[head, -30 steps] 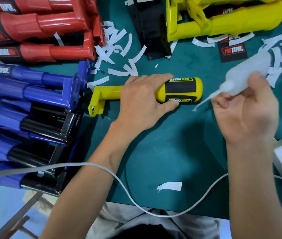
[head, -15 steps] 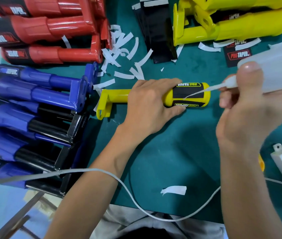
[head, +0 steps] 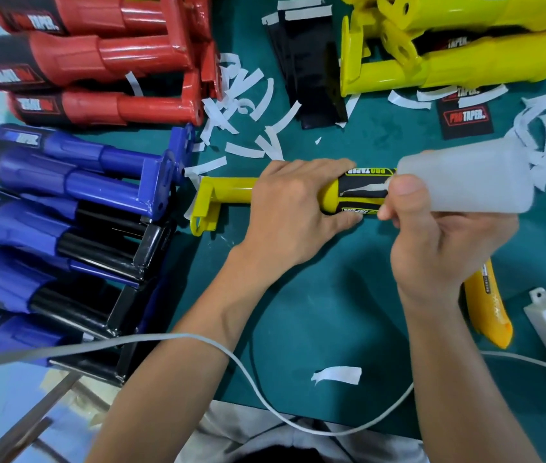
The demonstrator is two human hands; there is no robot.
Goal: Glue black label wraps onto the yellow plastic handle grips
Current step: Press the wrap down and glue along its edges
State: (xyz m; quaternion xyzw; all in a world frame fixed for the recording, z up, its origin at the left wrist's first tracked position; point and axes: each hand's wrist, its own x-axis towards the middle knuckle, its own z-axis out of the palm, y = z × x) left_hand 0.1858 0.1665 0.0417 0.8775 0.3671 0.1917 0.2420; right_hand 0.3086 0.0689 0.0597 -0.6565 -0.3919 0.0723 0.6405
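Roughly mid-table (head: 331, 295), the left hand (head: 293, 208) curls its fingers round the yellow handle (head: 228, 192); the right hand (head: 432, 248) grips a glue bottle (head: 465, 182), nozzle across the black label (head: 362, 205).

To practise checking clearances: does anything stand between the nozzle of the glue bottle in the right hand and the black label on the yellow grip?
Nothing visible does. The right hand holds the glue bottle with its nozzle directly over the black label; the left hand grips the yellow grip beside that spot.
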